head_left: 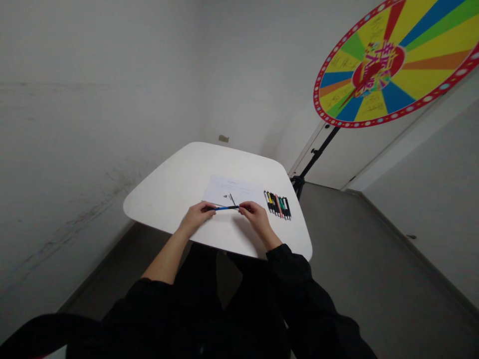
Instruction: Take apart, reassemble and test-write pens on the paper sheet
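Note:
A slim blue and black pen (226,207) is held level over the near edge of a white sheet of paper (217,185). My left hand (195,218) pinches its left end, and the fingers of my right hand (257,217) are closed on its right end. Just beyond the pen, a thin dark stick-like piece (232,199) and a small dark piece (225,196) show against the paper; their kind is too small to make out. To the right of my right hand lies a row of several pens (277,205) in white, yellow, black, pink and green.
The white table (168,184) has rounded corners and stands near a scuffed wall (93,124). A colourful prize wheel (396,65) on a black stand (320,152) rises behind its right side. Grey floor (344,249) runs along the right.

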Available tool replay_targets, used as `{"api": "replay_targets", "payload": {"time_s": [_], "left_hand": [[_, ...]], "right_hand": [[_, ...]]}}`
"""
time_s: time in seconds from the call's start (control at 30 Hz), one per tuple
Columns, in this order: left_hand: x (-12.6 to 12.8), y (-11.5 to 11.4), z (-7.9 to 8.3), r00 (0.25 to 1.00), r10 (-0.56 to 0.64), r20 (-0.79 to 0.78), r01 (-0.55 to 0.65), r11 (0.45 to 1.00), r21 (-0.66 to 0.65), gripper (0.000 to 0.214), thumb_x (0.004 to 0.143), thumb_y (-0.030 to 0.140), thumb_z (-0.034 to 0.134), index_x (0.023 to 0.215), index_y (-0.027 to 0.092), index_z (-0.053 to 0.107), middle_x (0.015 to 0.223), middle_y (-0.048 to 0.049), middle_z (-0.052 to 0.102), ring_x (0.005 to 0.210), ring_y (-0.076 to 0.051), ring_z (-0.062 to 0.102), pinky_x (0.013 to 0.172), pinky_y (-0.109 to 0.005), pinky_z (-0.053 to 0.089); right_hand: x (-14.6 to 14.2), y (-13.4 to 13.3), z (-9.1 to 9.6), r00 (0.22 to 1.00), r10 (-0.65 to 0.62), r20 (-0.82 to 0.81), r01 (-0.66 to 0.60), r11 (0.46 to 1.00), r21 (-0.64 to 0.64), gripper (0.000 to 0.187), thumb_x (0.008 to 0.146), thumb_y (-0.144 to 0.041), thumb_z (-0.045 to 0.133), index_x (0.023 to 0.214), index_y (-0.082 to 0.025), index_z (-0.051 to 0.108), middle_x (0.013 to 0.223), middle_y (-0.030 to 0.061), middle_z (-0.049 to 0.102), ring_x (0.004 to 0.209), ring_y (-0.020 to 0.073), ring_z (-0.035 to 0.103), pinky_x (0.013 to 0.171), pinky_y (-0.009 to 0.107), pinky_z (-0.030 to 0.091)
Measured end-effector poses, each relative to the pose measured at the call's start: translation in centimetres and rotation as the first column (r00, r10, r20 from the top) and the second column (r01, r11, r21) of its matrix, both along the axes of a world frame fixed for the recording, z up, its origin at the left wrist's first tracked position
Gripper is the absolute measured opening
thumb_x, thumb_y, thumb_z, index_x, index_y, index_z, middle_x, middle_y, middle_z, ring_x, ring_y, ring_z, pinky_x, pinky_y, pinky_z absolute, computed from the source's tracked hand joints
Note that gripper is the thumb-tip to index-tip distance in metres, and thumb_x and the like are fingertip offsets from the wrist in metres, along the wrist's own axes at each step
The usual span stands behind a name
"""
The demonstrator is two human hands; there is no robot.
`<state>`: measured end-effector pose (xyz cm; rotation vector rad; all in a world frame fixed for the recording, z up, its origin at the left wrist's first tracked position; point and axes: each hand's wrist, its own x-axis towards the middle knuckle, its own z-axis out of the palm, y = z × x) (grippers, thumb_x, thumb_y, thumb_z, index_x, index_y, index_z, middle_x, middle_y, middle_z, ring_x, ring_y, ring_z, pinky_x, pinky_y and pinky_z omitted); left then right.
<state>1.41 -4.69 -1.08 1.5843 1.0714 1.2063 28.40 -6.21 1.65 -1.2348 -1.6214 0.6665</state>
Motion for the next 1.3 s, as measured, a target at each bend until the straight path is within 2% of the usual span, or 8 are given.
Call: {"api": "replay_targets", "payload": {"time_s": [0.27,0.4,0.5,0.63,0.87,1.03,1.2,1.3], "left_hand": [[0.1,0.1,-0.2,0.995,-0.024,0.095,0.031,0.997,-0.074,0.031,0.079,0.035,0.08,0.104,0.019,0.076,0.091,-0.0079,0.079,0.081,-0.021,0.071,0.077,-0.034,0.054],[0.4,0.2,-0.2,0.986,0.0,0.169,0.021,0.993,-0.12,0.031,0.077,0.036,0.081,0.101,0.017,0.075,0.088,-0.0082,0.078,0.082,-0.022,0.073,0.077,-0.035,0.056],[0.5,0.3,-0.3,0.976,0.005,0.218,0.025,0.99,-0.138,0.031,0.076,0.037,0.082,0.099,0.017,0.073,0.092,-0.0087,0.078,0.085,-0.022,0.074,0.077,-0.035,0.057],[0.5,0.4,-0.3,0.972,0.005,0.235,0.026,0.991,-0.13,0.03,0.077,0.037,0.082,0.099,0.018,0.072,0.096,-0.0088,0.078,0.087,-0.022,0.075,0.078,-0.034,0.057],[0.6,0.1,0.1,0.972,0.009,0.237,0.025,0.99,-0.139,0.03,0.076,0.036,0.082,0.097,0.018,0.071,0.094,-0.0087,0.078,0.087,-0.022,0.075,0.08,-0.035,0.057],[0.6,0.0,0.3,0.972,0.038,0.231,-0.007,0.991,-0.135,0.034,0.076,0.041,0.082,0.097,0.018,0.07,0.091,-0.0081,0.078,0.089,-0.023,0.075,0.084,-0.038,0.057],[0.5,0.2,0.1,0.967,0.078,0.241,-0.05,0.992,-0.119,0.038,0.075,0.043,0.082,0.098,0.018,0.068,0.092,-0.008,0.078,0.088,-0.022,0.074,0.086,-0.039,0.057],[0.4,0.4,0.0,0.969,0.09,0.228,-0.065,0.991,-0.116,0.038,0.076,0.043,0.081,0.1,0.018,0.069,0.092,-0.0077,0.077,0.088,-0.023,0.074,0.085,-0.038,0.056]], "right_hand": [[-1.9,-0.9,-0.8,0.948,-0.018,-0.317,0.017,1.0,-0.006,0.055,0.085,-0.044,0.073,0.133,-0.023,0.057,0.102,0.0073,0.072,0.086,0.0208,0.071,0.079,0.038,0.061],[-2.9,-1.5,-1.4,0.936,-0.017,-0.353,0.021,1.0,0.007,0.079,0.085,-0.043,0.074,0.154,-0.028,0.038,0.114,0.0086,0.069,0.081,0.0183,0.067,0.072,0.036,0.061],[-3.6,-1.8,-1.7,0.949,0.028,-0.314,-0.028,1.0,0.004,0.081,0.088,-0.042,0.07,0.16,-0.031,0.035,0.117,0.0082,0.068,0.08,0.0175,0.066,0.071,0.034,0.06],[-3.8,-1.7,-1.8,0.966,0.102,-0.237,-0.113,0.993,-0.035,0.067,0.089,-0.039,0.067,0.153,-0.029,0.05,0.115,0.0078,0.07,0.083,0.018,0.066,0.071,0.033,0.059],[-3.3,-1.8,-1.3,0.983,0.093,-0.161,-0.096,0.995,-0.01,0.063,0.09,-0.036,0.063,0.152,-0.027,0.052,0.113,0.0078,0.07,0.078,0.0162,0.063,0.069,0.031,0.056],[-2.1,-0.5,-0.4,0.999,-0.036,-0.035,0.038,0.997,0.06,0.063,0.092,-0.034,0.061,0.153,-0.022,0.048,0.104,0.005,0.07,0.069,0.0144,0.057,0.067,0.029,0.051],[-1.0,2.4,1.3,0.915,-0.188,0.356,0.182,0.982,0.049,0.019,0.093,-0.027,0.059,0.097,-0.017,0.075,0.095,0.0079,0.07,0.086,0.0202,0.062,0.086,0.033,0.049],[-1.4,3.6,2.3,0.815,-0.147,0.561,0.206,0.978,-0.043,0.016,0.092,-0.026,0.062,0.093,-0.018,0.076,0.097,0.0089,0.073,0.093,0.0208,0.064,0.087,0.03,0.047]]}}
